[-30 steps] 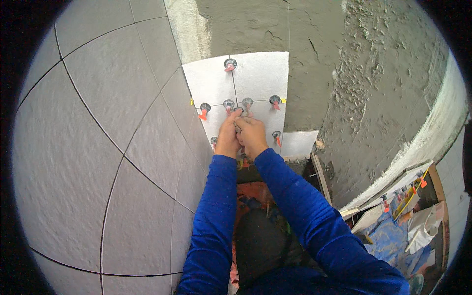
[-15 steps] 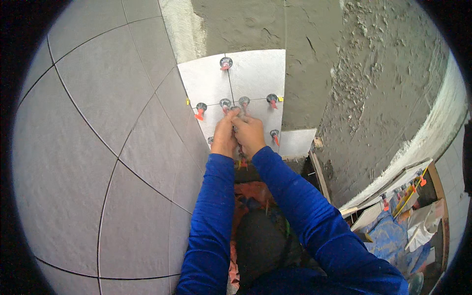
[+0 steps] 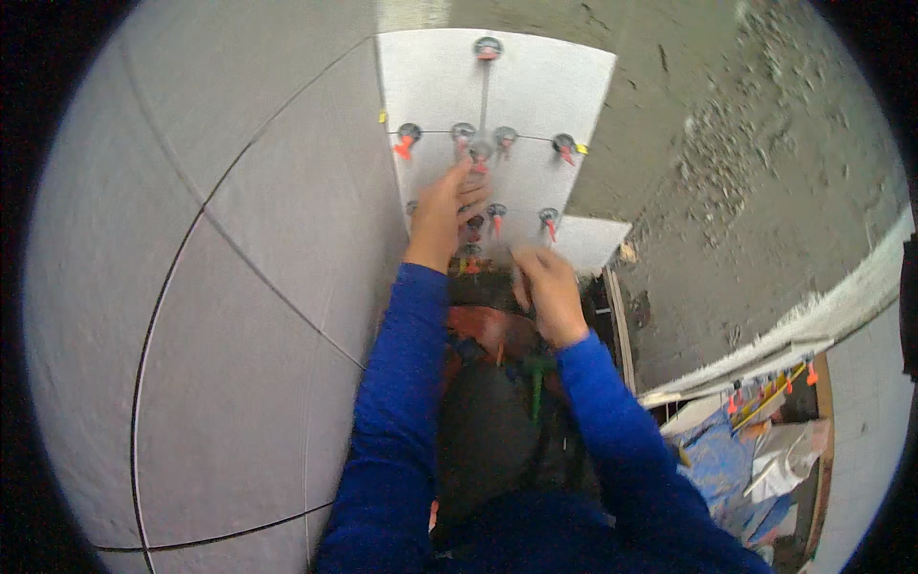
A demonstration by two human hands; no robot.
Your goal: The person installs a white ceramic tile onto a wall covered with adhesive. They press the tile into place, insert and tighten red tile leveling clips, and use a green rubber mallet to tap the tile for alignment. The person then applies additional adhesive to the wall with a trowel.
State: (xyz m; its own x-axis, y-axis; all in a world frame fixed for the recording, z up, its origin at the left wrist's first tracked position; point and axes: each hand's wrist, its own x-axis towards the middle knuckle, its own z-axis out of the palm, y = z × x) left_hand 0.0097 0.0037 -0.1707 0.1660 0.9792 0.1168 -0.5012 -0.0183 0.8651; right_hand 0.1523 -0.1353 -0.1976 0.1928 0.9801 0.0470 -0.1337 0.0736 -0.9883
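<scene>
White wall tiles [image 3: 535,86] meet in a narrow cross-shaped joint, dotted with round dark tile-levelling caps that have red or orange handles. Slightly blurred, my left hand [image 3: 442,212] has its fingers stretched out against the tiles, the tips beside a levelling cap [image 3: 480,153] just below the cross. My right hand [image 3: 550,287] is lower and to the right, apart from the tiles, with curled fingers blurred by motion; what they hold, if anything, cannot be made out. Another levelling cap [image 3: 548,218] with a red handle lies above it.
Large grey tiles [image 3: 258,335] cover the wall at left. Rough wet mortar [image 3: 688,191] coats the wall at right. A wooden strip [image 3: 620,320] stands below the small lower tile. At the lower right are blue sheeting [image 3: 712,459], a white bag [image 3: 789,464] and more orange-handled clips.
My hands were together at the cap below the cross. The right hand has drawn away down and to the right, while the left stays near the cap. The view has shifted.
</scene>
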